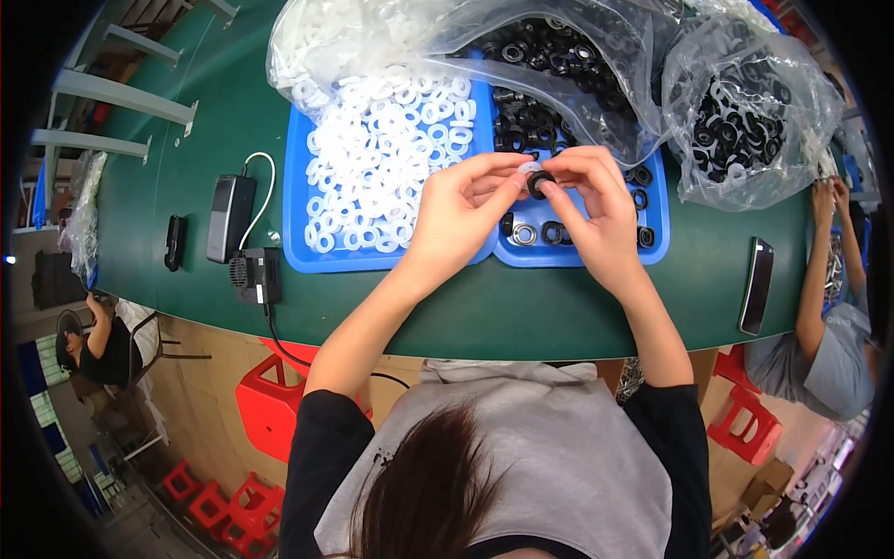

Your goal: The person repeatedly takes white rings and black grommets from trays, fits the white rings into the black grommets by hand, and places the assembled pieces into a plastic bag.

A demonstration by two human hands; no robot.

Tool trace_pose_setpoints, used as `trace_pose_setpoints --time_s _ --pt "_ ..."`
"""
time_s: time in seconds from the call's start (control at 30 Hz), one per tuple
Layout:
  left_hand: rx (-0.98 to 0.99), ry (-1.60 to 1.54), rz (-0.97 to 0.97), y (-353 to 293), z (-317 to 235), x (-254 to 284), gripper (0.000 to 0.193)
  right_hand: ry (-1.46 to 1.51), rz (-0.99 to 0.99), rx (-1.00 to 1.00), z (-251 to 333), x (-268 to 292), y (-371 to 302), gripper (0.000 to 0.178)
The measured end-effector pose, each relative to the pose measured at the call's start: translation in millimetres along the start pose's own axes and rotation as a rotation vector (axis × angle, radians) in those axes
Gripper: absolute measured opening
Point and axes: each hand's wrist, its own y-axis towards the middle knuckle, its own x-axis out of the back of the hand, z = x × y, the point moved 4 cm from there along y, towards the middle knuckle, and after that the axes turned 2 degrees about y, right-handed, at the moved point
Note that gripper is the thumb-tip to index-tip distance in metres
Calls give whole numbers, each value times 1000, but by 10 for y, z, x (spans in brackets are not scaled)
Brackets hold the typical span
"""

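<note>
My left hand (466, 207) and my right hand (596, 210) meet above the trays, fingertips almost touching. A white plastic ring (529, 167) is pinched at the left fingertips. Right against it, a black ring (538, 184) sits between the thumb and fingers of my right hand. The left blue tray (349, 263) holds a heap of white rings (372, 158). Under my right hand, the other blue tray (596, 258) holds black rings (523, 140) and a few loose pieces along its near side. The fingers partly hide both held rings.
Clear plastic bags (643, 112) drape over the trays' far side; another bag (745, 121) holds more black rings. A power adapter (254, 275), black box (231, 219) and small black object (175, 242) lie left, a phone (756, 285) right. Other people sit at both sides near red stools (265, 405).
</note>
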Motion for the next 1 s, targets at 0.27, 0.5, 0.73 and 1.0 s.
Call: trace_pose_setpoints --time_s 0.27,0.5,0.73,1.0 --pt "-93 56 -12 -58 -86 -83 32 -185 -92 147 61 50 -10 16" --pt "-66 -128 -39 -104 -40 -138 33 -148 -173 168 14 20 -88 14" --pt "-44 -141 -40 -108 0 -117 30 -85 -192 186 22 -14 -110 15" --pt "-191 -37 -89 -143 -39 -134 25 -134 -240 206 26 -60 -157 16"
